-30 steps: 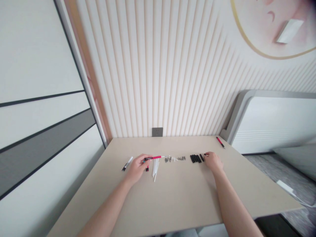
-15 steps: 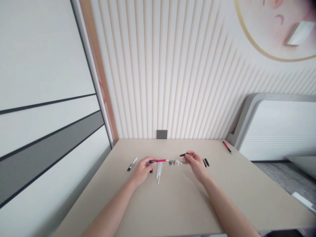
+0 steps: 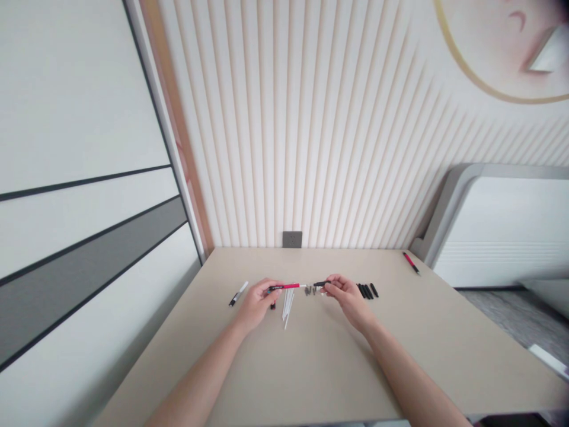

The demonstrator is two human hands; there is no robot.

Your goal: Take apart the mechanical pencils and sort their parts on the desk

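Between the fingers of my left hand (image 3: pixel 258 301) is a pink and black pen barrel (image 3: pixel 291 286), held level with a thin white tip poking out of its right end. My right hand (image 3: pixel 347 296) pinches a black pen grip section (image 3: pixel 320 283), which points left toward that white tip. A small gap separates the two parts. Below them on the table lie several small metallic pieces (image 3: pixel 308 291), partly hidden by my right hand. Several thin white refills (image 3: pixel 287 309) lie beside my left hand, and a small red and black piece (image 3: pixel 272 306) is under its fingers.
Several black pen sections (image 3: pixel 368 291) lie right of my right hand. A white and black pen (image 3: pixel 239 293) lies at the left, and a pink and black pen (image 3: pixel 411 263) at the far right of the table (image 3: pixel 311 367). A ribbed wall (image 3: pixel 284 130) with a socket (image 3: pixel 292 239) stands behind.
My right hand has moved left with the black grip section, bringing it closer to the white tip of the pink barrel. My left hand stays nearly still. More black sections show at the right.
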